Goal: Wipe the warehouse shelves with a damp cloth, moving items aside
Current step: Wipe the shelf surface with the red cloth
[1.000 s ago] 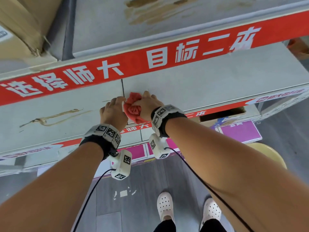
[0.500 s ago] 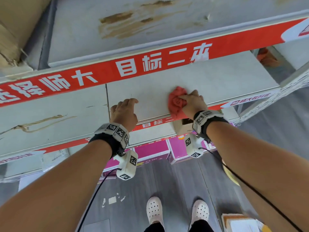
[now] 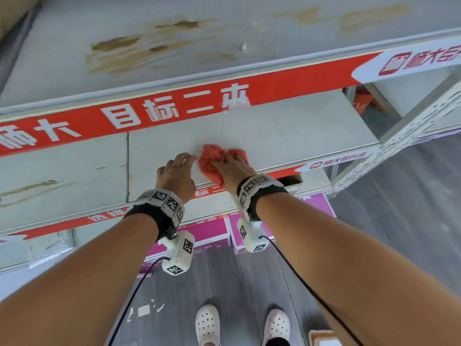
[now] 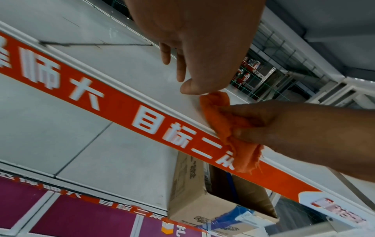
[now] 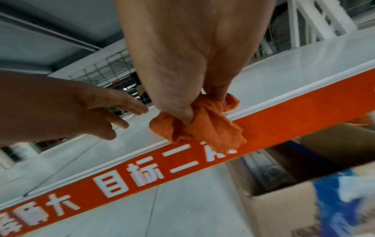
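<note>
A bunched orange-red cloth (image 3: 212, 158) lies on the grey middle shelf (image 3: 287, 131) near its front edge. My right hand (image 3: 230, 167) grips it and presses it onto the shelf board; in the right wrist view the thumb and fingers (image 5: 186, 115) dig into the cloth (image 5: 202, 131), part of which hangs over the red edge strip (image 5: 284, 121). My left hand (image 3: 178, 171) rests on the shelf just left of the cloth, fingers relaxed and holding nothing. In the left wrist view its thumb tip (image 4: 190, 87) nearly touches the cloth (image 4: 223, 121).
The shelf above (image 3: 224, 38) shows brown stains. An open cardboard box (image 4: 213, 205) sits on the shelf below, under the cloth. Purple boxes (image 3: 212, 231) line the bottom shelf. A white perforated upright (image 3: 411, 126) ends the shelf at the right.
My right hand swept the cloth out to the right along the shelf, then back left toward the left hand. My left hand shifted slightly right along the shelf.
</note>
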### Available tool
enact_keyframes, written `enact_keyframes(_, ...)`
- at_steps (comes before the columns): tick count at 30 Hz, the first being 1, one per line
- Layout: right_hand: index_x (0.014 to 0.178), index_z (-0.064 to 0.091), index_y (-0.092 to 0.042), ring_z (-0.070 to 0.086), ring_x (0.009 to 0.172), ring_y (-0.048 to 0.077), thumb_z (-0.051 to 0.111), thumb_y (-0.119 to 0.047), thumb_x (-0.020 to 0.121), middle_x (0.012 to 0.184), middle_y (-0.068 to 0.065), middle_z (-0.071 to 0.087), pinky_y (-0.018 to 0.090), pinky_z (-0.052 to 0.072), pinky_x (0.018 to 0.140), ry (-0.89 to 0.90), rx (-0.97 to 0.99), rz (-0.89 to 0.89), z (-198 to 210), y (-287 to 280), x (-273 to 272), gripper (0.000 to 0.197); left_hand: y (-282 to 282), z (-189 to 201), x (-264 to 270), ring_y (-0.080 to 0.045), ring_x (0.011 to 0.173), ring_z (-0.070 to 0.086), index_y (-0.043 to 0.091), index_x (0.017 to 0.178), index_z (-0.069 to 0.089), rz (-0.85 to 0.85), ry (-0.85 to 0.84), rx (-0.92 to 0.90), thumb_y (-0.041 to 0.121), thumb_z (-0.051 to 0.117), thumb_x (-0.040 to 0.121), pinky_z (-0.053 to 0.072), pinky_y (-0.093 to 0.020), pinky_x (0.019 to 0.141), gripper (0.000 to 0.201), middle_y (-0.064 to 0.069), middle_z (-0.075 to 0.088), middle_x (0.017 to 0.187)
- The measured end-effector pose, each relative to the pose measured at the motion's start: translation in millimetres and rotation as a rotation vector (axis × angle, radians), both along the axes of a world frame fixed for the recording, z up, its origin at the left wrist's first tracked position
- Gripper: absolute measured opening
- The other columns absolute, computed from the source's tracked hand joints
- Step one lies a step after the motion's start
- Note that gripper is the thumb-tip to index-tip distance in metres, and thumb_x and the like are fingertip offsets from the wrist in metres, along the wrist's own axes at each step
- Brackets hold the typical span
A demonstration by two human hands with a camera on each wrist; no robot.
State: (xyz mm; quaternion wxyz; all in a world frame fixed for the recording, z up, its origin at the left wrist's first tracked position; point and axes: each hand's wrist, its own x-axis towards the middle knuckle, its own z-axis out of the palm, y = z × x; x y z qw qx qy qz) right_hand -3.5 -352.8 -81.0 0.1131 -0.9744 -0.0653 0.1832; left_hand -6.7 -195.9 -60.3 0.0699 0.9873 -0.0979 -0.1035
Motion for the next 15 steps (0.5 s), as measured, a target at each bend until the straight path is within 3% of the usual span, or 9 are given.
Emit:
enact_keyframes(6,0.149,0.017,-0.026,0.008,0.144,0.042,0.044,-0.017,0.095,0.157,0.018,0.01,0.046,0.013,0.118,-0.031,-0.055,-0.382,-12.2,-130.8,-6.0,0.061,-69.5,-7.6,9.0,-0.022,0.136,0.03,0.027,0.147,0.025,-0.055,0.004,0.035,0.015,0.045,0.092,0.025,-0.041,0.11,0.06,0.005,0.022,0.153)
enact_keyframes(12,0.15,0.015,-0.025,0.007,0.145,0.035,0.039,-0.017,0.096,0.157,0.019,0.007,0.051,0.014,0.117,0.038,-0.122,-0.686,-12.2,-247.0,3.4,0.059,-146.0,-16.9,25.5,-0.022,0.138,0.027,0.029,0.145,0.03,-0.025,0.051,-0.004,0.015,0.044,0.091,0.024,-0.042,0.11,0.057,0.006,0.021,0.154)
enact_keyframes(15,0.15,0.013,-0.026,0.005,0.146,0.035,0.044,-0.021,0.096,0.157,0.02,0.006,0.054,0.014,0.115,0.027,-0.128,-0.757,-16.2,-273.5,24.2,0.062,-159.6,-23.2,33.8,-0.023,0.136,0.029,0.029,0.144,0.031,-0.07,0.018,0.037,0.015,0.046,0.09,0.026,-0.042,0.109,0.058,0.006,0.022,0.154)
